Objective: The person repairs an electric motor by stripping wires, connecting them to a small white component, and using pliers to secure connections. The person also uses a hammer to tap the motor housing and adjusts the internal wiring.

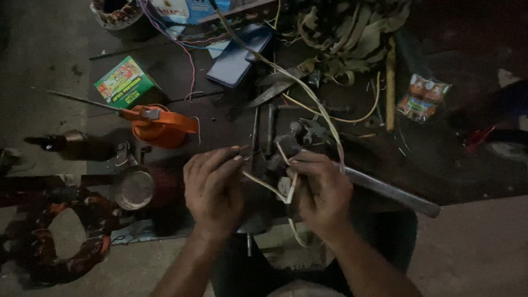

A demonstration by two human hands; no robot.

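Left hand [213, 190] pinches a pale wire [264, 184] at its fingertips; right hand [322, 192] curls tight around the same wire (dim light here). An orange oil can [159, 126] sits just beyond.

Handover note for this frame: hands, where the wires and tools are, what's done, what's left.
Left hand: fingers pinched at the end of a pale wire.
Right hand: closed around pale wires over the dark workpiece.
Grey metal bar lies under the right hand, angled right.
Orange oil can and green box sit to the left.
Done: wire ends gathered in both hands.
Left: too dark to tell whether any joint is made.
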